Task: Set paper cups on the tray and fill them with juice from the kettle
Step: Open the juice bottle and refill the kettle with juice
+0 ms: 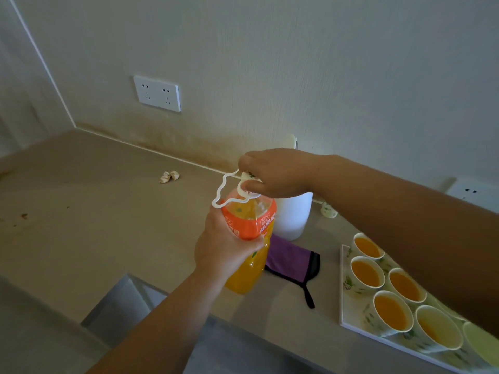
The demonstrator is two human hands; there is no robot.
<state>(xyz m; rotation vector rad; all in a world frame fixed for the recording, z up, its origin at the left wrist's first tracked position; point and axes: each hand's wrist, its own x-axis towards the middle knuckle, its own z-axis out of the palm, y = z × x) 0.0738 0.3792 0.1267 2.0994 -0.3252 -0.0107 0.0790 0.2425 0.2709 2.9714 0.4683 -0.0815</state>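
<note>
Right hand (272, 172) hides bottle (251, 225) cap; tray (347, 311) cropped.

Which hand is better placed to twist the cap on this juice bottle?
Right. The right hand pinches the cap atop the juice bottle, while the left hand grips the bottle's body and steadies it.

- My left hand (224, 249) and left forearm (162, 319) are bare, with nothing worn on them as far as the bottom edge of view.
- My right hand (278, 174) and right forearm (405, 211) are bare too, uncovered out to the right edge.
</note>
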